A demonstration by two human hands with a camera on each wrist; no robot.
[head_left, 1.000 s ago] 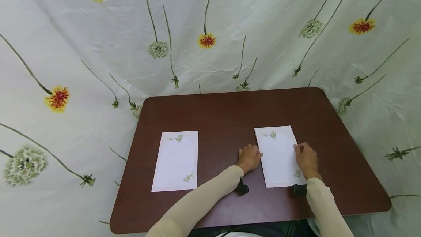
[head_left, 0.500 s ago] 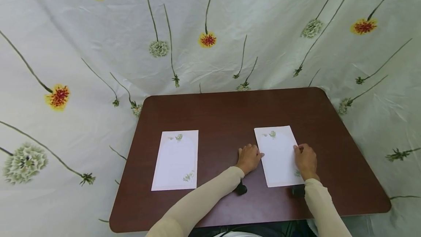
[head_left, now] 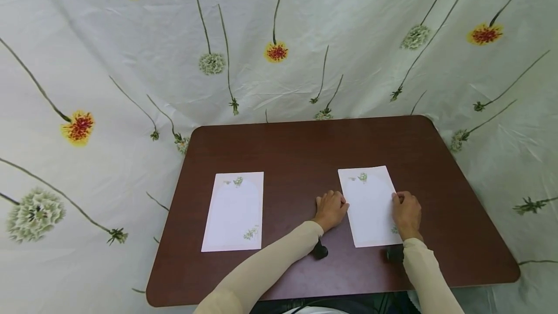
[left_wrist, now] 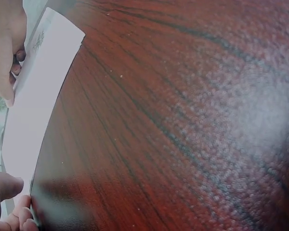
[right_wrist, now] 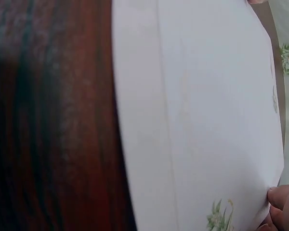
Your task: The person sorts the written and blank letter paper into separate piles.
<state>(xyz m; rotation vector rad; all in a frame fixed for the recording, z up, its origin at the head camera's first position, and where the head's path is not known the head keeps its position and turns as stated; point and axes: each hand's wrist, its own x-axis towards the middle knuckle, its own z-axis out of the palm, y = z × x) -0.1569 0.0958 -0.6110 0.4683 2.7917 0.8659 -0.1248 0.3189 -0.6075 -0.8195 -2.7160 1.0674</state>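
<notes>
A white sheet of paper with small green plant prints lies on the right half of the brown table. My left hand pinches its left edge; in the left wrist view the thumb lies on top, with curled fingers at the edge. At the opposite edge my right hand pinches the paper, its thumb on the face and other fingers partly hidden beneath. A slight second edge near one corner shows in the left wrist view. The right hand partly covers the lower plant print.
Another white printed sheet lies flat on the left half of the table, next to the left sleeve. A white cloth with flower prints hangs behind and around the table. Black wrist cameras sit under both wrists.
Both hands keep their hold on the right sheet, which stays almost in place. The right wrist has shifted slightly left, covering more of the lower print.
</notes>
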